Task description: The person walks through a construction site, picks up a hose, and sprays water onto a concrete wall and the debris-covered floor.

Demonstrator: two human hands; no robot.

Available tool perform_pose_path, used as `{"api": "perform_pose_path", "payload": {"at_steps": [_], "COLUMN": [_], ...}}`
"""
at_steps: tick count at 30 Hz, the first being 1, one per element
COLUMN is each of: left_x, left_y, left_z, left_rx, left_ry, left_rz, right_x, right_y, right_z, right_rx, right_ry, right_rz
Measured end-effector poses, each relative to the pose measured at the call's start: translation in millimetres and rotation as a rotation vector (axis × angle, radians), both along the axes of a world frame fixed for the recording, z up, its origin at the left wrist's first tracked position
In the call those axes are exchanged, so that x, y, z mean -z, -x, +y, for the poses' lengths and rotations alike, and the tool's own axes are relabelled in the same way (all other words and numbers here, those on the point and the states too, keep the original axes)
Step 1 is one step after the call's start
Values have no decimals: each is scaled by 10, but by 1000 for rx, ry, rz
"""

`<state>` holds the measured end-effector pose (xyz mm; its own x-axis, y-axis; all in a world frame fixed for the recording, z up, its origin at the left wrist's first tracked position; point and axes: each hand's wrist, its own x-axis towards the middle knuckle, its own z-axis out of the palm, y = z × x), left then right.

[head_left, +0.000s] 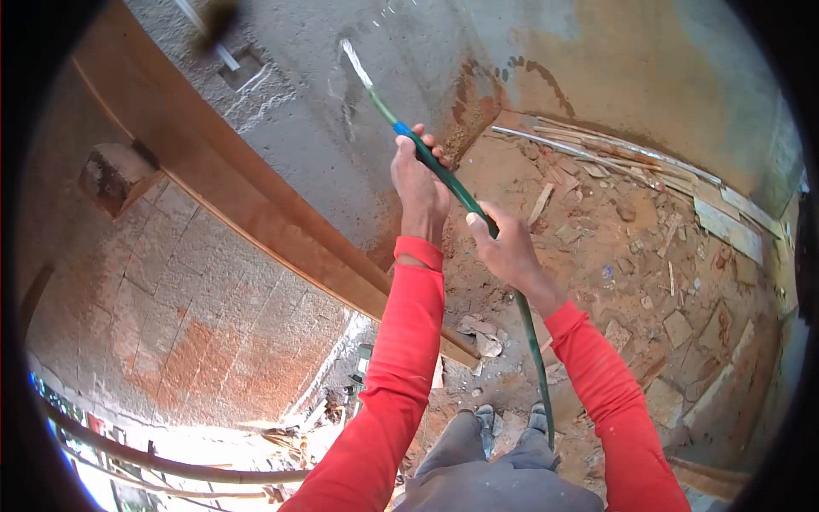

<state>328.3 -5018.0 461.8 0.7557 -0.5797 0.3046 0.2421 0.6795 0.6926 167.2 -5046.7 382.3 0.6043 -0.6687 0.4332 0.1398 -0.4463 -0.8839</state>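
Note:
A green garden hose runs up from near my feet through both hands. Around its upper part, just behind a blue band, my left hand is closed. My right hand grips the hose lower down, thumb on top. Beyond the band a lighter green end piece points up and left. White water comes out of its tip toward the grey plastered wall. Part of the hose below my right hand hangs down past my legs.
A wooden door frame slants across the left side. Broken tiles and rubble cover the dirt floor to the right, with long wooden strips along the wall. Bamboo poles show at the lower left.

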Motion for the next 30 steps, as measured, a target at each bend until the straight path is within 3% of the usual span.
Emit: {"api": "perform_pose_path", "payload": {"at_steps": [4, 7, 8, 11, 12, 15, 17, 19, 22, 28, 30], "left_x": [-111, 44, 78, 307, 396, 577, 748, 1021, 1991, 3235, 3127], "left_y": [190, 282, 321, 455, 486, 468, 645, 920, 1300, 1331, 1335], "left_z": [123, 193, 198, 207, 225, 303, 368, 371, 405, 257, 284], "left_rx": [-74, -174, -211, -283, -364, -393, -323, -233, -300, -392, -312], "left_ry": [-79, -116, -123, -173, -242, -234, -308, -396, -577, -632, -695], "left_rz": [-81, -151, -169, -251, -327, -369, -364, -300, -589, -711, -757], "right_x": [-403, -856, -1024, -1128, -1446, -1143, -1068, -1094, -973, -1091, -1192], "right_y": [-264, -360, -419, -818, -632, -963, -934, -939, -1183, -1075, -1000], "right_z": [-80, -169, -214, -257, -151, -90, -102, -86, -97, 7, 32], "right_rx": [37, 278, 165, -30, -227, -114, -184, -177, -12, 102, 120], "right_ry": [-34, 248, 160, 270, 209, 246, 167, 99, 159, 251, 243], "right_rz": [-75, -38, -27, 105, 319, 206, 207, 111, -14, 286, 339]}}
